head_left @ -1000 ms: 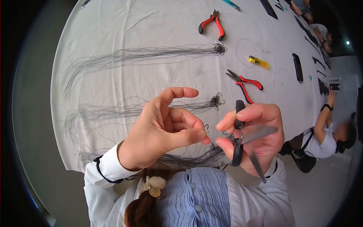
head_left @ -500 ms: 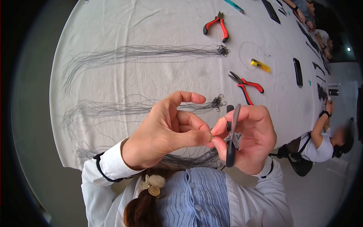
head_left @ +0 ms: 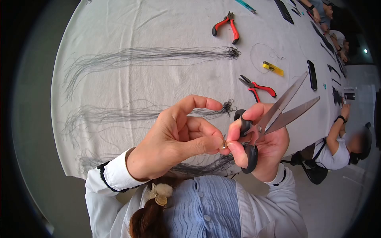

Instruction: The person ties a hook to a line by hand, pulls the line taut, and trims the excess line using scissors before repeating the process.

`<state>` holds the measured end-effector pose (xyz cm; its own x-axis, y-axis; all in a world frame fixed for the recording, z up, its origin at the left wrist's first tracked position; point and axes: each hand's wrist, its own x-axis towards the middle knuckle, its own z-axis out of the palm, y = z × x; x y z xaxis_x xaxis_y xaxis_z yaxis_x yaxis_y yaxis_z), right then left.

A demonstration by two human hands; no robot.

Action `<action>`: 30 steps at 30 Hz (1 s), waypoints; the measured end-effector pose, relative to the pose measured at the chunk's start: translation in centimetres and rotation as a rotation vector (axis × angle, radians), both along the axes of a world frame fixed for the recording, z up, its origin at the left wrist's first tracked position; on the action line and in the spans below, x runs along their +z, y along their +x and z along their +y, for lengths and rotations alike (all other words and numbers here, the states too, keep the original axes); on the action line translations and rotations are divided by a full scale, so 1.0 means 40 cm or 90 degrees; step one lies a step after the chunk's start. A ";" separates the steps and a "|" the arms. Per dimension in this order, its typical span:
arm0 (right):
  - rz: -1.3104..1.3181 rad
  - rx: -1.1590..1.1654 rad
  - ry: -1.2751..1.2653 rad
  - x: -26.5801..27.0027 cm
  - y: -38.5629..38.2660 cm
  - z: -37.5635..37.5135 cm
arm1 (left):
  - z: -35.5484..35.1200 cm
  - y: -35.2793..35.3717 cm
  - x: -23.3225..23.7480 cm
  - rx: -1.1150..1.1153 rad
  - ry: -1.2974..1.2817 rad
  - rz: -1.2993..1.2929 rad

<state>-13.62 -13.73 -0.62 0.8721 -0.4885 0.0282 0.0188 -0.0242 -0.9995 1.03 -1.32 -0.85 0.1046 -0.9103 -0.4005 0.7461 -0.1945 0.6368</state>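
Note:
My left hand point(head_left: 170, 139) pinches a small metal piece point(head_left: 224, 142) between thumb and finger, near the body. It looks like a hook, but its details are too small to tell. Beside it, my right hand point(head_left: 262, 146) holds scissors point(head_left: 260, 129) by the black handles, with the blades spread and pointing up and right. The right thumb and fingertip are close to the small piece. Behind the hands lie a bundle of thin dark lines point(head_left: 119, 113) with hooks at its right end, and a similar bundle point(head_left: 143, 54) farther up. Another bundle point(head_left: 194, 168) is partly hidden under my hands.
On the white cloth point(head_left: 158, 85) lie red-handled pliers point(head_left: 227, 27), a second pair point(head_left: 256, 85), a yellow lighter-like object point(head_left: 273, 68), a dark phone-like object point(head_left: 312, 75) and a teal tool point(head_left: 246, 6). A person point(head_left: 337, 146) is at the right edge, with others beyond.
The scissors have turned in my right hand, so their parted blades now show and point up and right. The small metal piece in my left fingertips is now more visible.

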 end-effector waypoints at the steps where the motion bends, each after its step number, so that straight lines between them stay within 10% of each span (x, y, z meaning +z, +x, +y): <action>1: -0.008 0.000 0.014 0.000 0.001 -0.003 | -0.002 0.002 0.005 -0.004 0.027 0.012; 21: -0.046 -0.058 -0.025 0.001 -0.002 -0.020 | 0.000 0.002 -0.011 0.012 0.023 0.021; 30: -0.024 0.060 -0.441 -0.006 -0.073 -0.083 | 0.002 0.023 -0.011 0.060 0.019 0.104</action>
<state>-16.54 -17.03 -0.85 0.9021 -0.2699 0.3366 0.0861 -0.6519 -0.7534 1.96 -1.24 -1.30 0.1208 -0.8868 -0.4461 0.8548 -0.1355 0.5009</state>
